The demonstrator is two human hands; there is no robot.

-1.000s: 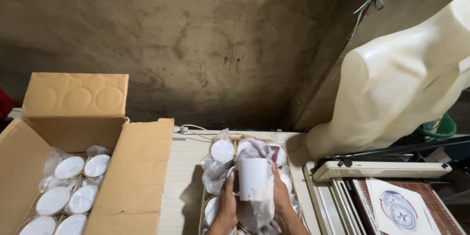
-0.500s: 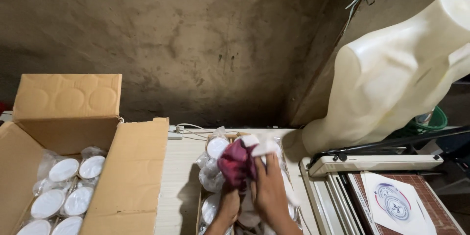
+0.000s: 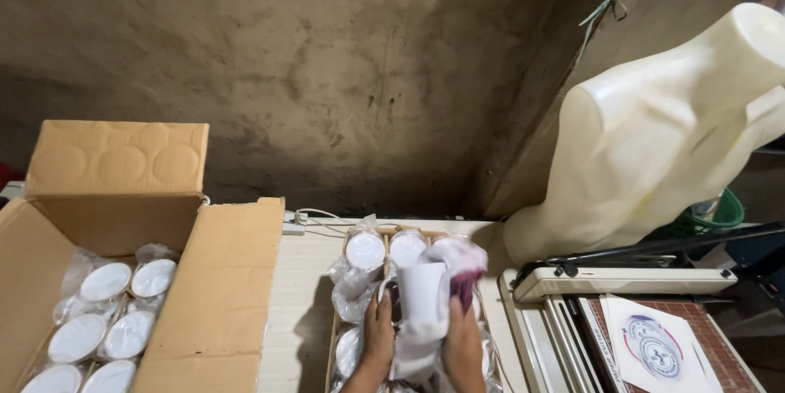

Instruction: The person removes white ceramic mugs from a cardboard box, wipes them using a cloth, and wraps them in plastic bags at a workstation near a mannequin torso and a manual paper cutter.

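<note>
A: We've got both hands low in the middle of the view. Our left hand is wrapped around the white mug, fingers closed on its left side, holding it upright just above the small box of wrapped mugs.

B: And our right hand has its fingers closed on the cloth, white with a maroon patch, which is pressed against the mug's right side and draped over its far rim.

A: That's the shift. Half a second ago the maroon cloth covered the mug almost wholly, bunched over the front. Now the white face of the mug shows plainly and the cloth has slid round to the right and back.

B: A second ago the mug was bare in front too, so we'd judge the cloth is travelling round the mug, a wiping pass rather than a wrapping.

A: Agreed, though we can't tell how clean the surface is from here.

B: Around us: the big cardboard box stands open at the left, with plastic-wrapped white mugs inside. The pale tabletop runs between the two boxes.

A: On the right, a cream mannequin torso leans by the wall, and nearer lies a flat press-like machine with a printed round design on a sheet.
</note>
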